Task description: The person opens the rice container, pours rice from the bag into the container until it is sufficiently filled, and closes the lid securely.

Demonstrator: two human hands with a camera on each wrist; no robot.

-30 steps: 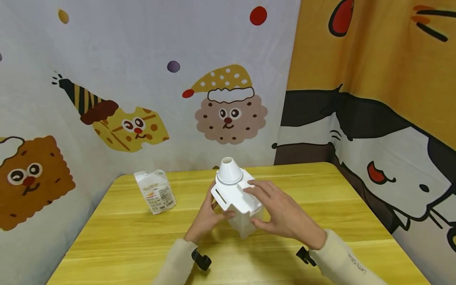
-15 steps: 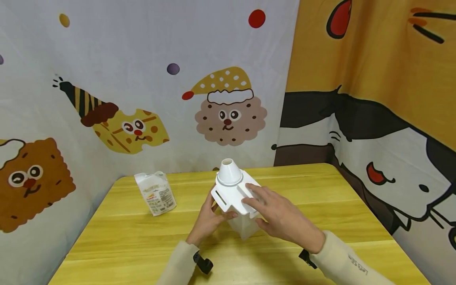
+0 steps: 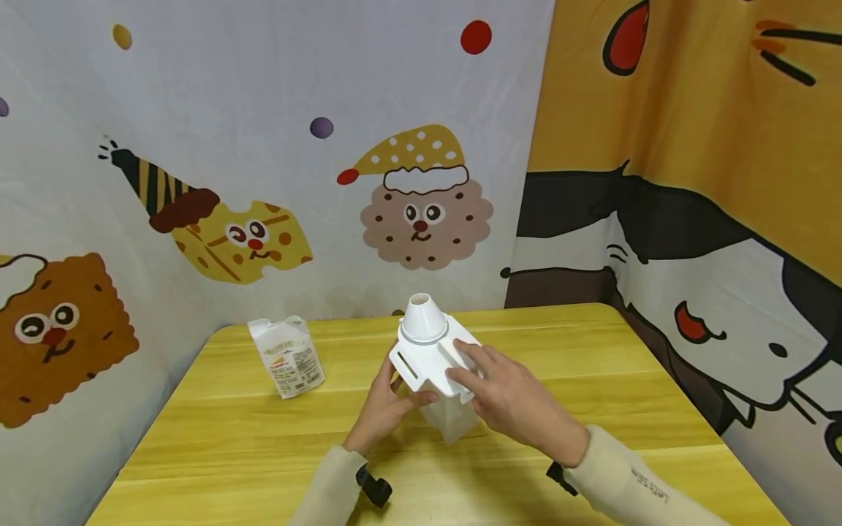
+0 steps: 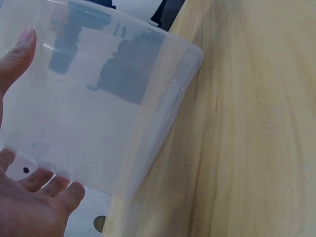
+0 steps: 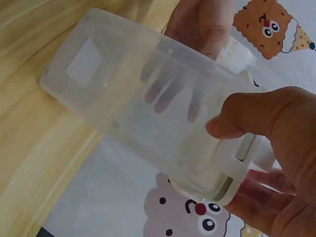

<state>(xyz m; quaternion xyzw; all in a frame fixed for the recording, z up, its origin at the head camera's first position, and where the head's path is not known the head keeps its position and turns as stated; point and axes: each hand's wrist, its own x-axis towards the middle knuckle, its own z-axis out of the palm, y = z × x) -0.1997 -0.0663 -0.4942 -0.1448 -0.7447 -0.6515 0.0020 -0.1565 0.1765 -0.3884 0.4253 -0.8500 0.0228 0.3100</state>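
Observation:
A tall translucent plastic storage container stands slightly tilted toward me at the middle of the table. Its white lid carries a cone-shaped spout and has a slot near the left edge. My left hand holds the container's left side, thumb on the near face; in the left wrist view its fingers wrap the far side. At the lid's right edge, my right hand pinches, fingertips on top and thumb below the rim. The right wrist view shows that thumb against the container wall beside the lid.
A white printed pouch stands on the wooden table, back left of the container. Cartoon-printed cloth hangs behind and along the right side. Each wrist wears a black camera mount.
My right hand has come down onto the lid, its fingers closing in and the thumb tucking under the rim. The left hand and the container have hardly moved.

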